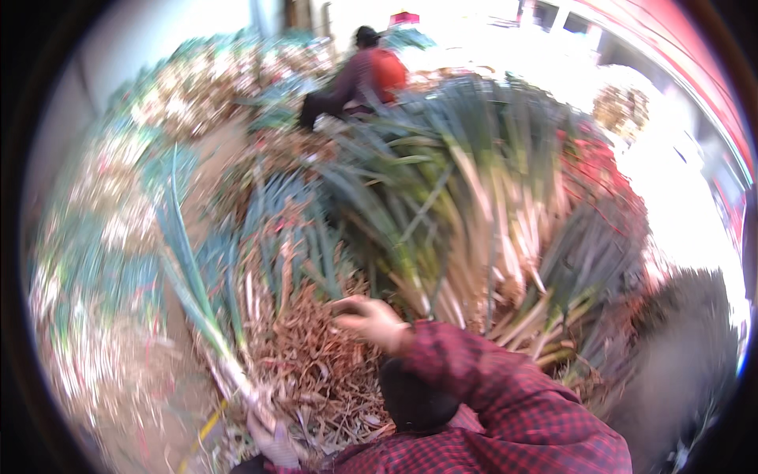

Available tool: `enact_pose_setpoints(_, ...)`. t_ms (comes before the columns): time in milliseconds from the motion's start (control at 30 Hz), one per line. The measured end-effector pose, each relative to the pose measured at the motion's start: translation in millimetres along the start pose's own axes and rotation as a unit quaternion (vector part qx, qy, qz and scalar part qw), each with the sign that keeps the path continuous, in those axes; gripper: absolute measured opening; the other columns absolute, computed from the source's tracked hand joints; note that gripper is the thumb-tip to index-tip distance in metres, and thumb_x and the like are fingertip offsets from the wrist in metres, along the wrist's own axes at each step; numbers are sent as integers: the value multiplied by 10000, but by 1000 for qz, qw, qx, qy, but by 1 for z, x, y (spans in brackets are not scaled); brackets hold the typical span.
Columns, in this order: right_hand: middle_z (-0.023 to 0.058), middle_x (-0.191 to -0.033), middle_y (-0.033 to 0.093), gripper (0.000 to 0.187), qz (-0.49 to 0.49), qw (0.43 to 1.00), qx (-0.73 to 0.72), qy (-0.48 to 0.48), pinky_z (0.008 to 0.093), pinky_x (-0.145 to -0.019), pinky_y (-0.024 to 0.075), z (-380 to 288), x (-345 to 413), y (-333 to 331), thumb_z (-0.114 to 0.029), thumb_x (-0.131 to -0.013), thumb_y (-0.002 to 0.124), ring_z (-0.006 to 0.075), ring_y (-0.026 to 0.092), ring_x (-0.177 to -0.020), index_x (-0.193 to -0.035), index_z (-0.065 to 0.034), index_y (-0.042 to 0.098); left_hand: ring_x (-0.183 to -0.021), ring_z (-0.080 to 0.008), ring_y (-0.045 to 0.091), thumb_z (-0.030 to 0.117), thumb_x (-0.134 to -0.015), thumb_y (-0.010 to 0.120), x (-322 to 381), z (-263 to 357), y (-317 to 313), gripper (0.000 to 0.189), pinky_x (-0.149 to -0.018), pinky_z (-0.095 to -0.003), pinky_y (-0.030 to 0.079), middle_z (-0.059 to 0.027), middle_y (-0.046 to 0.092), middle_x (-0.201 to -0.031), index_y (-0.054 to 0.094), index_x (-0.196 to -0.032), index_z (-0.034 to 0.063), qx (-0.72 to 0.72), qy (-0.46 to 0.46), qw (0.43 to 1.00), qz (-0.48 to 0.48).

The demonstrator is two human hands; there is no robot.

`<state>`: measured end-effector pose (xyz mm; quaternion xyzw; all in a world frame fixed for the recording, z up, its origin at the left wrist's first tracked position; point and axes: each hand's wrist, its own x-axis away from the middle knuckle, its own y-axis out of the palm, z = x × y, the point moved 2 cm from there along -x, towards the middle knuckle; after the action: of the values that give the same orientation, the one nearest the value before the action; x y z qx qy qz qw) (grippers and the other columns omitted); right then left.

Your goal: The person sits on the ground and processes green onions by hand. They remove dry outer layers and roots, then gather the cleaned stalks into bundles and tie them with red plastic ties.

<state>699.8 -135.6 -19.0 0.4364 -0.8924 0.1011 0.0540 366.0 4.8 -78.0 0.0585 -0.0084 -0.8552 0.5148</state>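
Observation:
My left hand (273, 443), low in the picture and blurred, is closed around the white root end of a long leek-like green onion (228, 358). The stalk leans up and to the left, its green leaves spread at the top. Out over a heap of dry brown peelings (325, 367) is my right hand (370, 323), fingers curled loosely and apart from the thumb, with nothing visible in it. Beyond it stands a big pile of green onions (497, 201), white stems towards me. A smaller bunch (551, 326) lies to the right, near my plaid sleeve.
Another person (364, 80) crouches beyond the pile. More onions (112, 272) line the left side past a strip of bare ground (207, 172). Red netting or string (604, 178) lies at the right. A yellow strap (204, 429) is by my left hand.

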Motion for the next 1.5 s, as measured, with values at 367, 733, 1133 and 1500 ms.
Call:
enact_pose_setpoints(367,95,-1179,650,750,-16,919,-394,5,366,-712,589,-34,86,129,-385,-877,813,194,662,-1006,-1430,-36,447,-1089,-257,624,285,-942,717,42,85,7,566,-857,-389,550,-136,634,-1195,528,-1398,8,-179,140,949,-220)
enact_pose_setpoints(733,92,-1269,620,707,99,904,-417,-6,352,-946,517,-19,147,146,-247,-860,848,199,613,-1110,-1410,-29,459,-985,-366,614,402,-963,616,36,99,63,516,-885,-479,486,-180,605,-1099,626,-1316,25,-348,327,865,-155)
enact_pose_setpoints(1133,64,-1263,636,485,90,881,-462,-48,414,-762,614,-41,166,143,-337,-978,693,220,645,-1096,-1338,-77,498,-881,-295,617,145,-935,681,34,97,33,155,-815,-433,509,-126,654,-966,699,-978,-3,-273,335,902,-3)
enact_pose_setpoints(1500,38,-1291,617,405,109,821,-549,-112,477,-967,493,8,160,4,-354,-989,649,254,576,-1215,-1338,-167,568,-1218,-325,553,143,-905,697,-39,92,-256,493,-1046,-499,474,-163,581,-1300,578,-1365,12,-628,-28,721,293)
